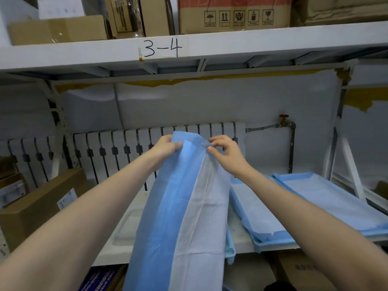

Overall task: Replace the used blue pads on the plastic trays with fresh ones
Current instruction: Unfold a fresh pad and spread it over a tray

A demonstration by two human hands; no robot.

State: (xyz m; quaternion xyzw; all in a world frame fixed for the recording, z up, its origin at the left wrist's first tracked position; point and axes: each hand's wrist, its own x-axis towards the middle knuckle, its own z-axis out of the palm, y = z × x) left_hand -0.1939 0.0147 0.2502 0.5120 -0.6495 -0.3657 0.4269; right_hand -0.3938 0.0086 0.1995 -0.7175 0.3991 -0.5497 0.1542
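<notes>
My left hand and right hand pinch the folded blue pad by its top edge. The lined trays at the shelf's right end look done, but the white tray is bare.

Pad: blue backing is thin smooth film with a slight sheen; white face is soft, quilted, paper-like, matt, creased. Shelf: smooth white-painted metal. Box: matt brown cardboard. Pipe: dull grey metal. Tray: milky plastic, semi-gloss.

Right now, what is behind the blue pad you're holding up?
Past the pad, a white radiator and a clear plastic tray show; the rest of both is hidden.
</notes>
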